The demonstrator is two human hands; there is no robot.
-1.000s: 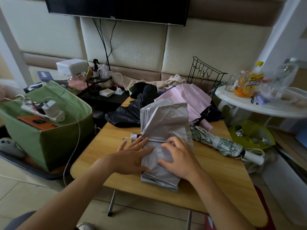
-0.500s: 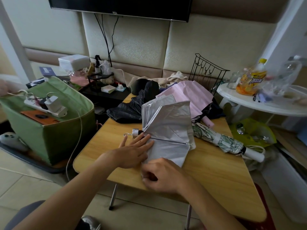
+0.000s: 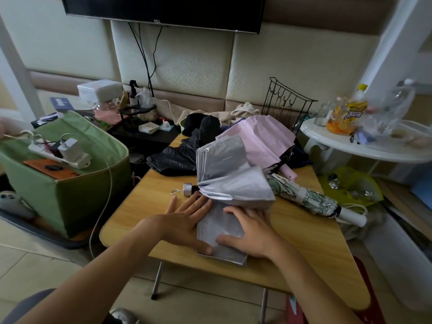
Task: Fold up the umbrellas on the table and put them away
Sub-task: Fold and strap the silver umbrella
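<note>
Padded cream wall panels behind; dark screen (image 3: 163,10) at top, its upper part cut off by the frame edge. Wooden table (image 3: 304,235) in the middle, its near right corner hidden by the right forearm.

Hard to read: black umbrella (image 3: 177,157) is a crumpled heap at the far left of the table, shape unclear. Pink umbrella (image 3: 261,139) lies partly under the silver one; its handle end just shows. Leaf-print umbrella (image 3: 311,197) is rolled shut at right, its tip end hidden behind silver fabric. Items on the white side table (image 3: 374,150) are blurred.

Silver umbrella (image 3: 229,183) lies at the table's centre, cap end pointing left, canopy panels part-pleated, near flap flattened toward the table's front edge.

Left hand (image 3: 187,223): palm down, fingers spread flat, pressing the flap's left edge; gripping nothing. Right hand (image 3: 250,232): palm down, fingers extended under the bulging fold, thumb on the flap; flat, not closed. Both forearms reach in from the bottom of the view.

Green fabric bin (image 3: 77,195) stands on the floor left of the table.
</note>
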